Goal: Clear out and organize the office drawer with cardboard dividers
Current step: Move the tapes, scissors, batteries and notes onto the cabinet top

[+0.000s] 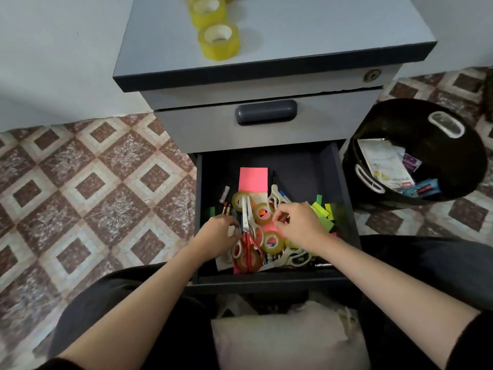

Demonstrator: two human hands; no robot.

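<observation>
Both hands are down inside the open drawer, close together but not touching. The left hand lies palm down with its fingers bent into the clutter beside the blades of the red-handled scissors. We cannot tell whether it grips anything. The right hand has its fingers curled, with the fingertips just beside a tape roll. We cannot tell whether it pinches anything either.

Around them we see two more yellowish tape rolls, white-handled scissors, a pink paper sheet, two batteries near the left wall, and neon green and yellow paper strips on the right. All of it is heaped toward the front, and the dark drawer floor is bare at the back.

The drawer belongs to a grey cabinet and is pulled out under a shut upper drawer with a dark handle. A keyhole sits near the cabinet's top right corner. Larger yellow tape rolls stand in a line on the cabinet top.

To the right a black bin holds wrappers and paper. The floor is tiled in brown and cream diamonds and meets a pale wall. Nearest us are the person's dark-clothed legs and a pale cushion between them.
</observation>
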